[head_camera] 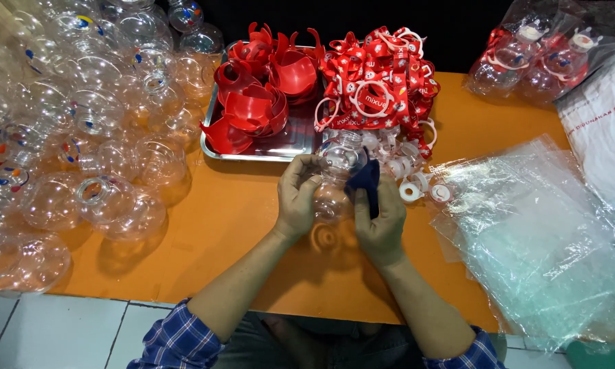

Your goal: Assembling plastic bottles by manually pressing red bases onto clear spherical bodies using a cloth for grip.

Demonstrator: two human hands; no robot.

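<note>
- Orange table [239, 225]: work surface under both hands, crowded on three sides, bare only just below the wrists.
- Heap of clear round bottles [82, 123], well to the left of the left hand; piled loose, some with small coloured marks. Probably stock within reach.
- Stack of clear plastic bags [540, 239], right of the right hand, lying flat and overlapping, open side hard to tell.
- Bagged bottles [533, 58] with red fittings, far beyond the right hand at the table corner.
- Metal tray [294, 147] just beyond the left hand, holding red plastic cups [260, 102] nested together.
- Pile of red straps [379, 82] with white print and white rings, beyond the right hand, touching the tray.
- Small white caps [411, 191] just right of the right hand.
- Clear bottle [338, 174] held between both hands over the table, neck pointing away.
- Left hand [297, 198]: fingers curled around the bottle's side, steadying it.
- Right hand [383, 219]: presses a dark blue cloth [365, 181] against the bottle, apparently wiping.
</note>
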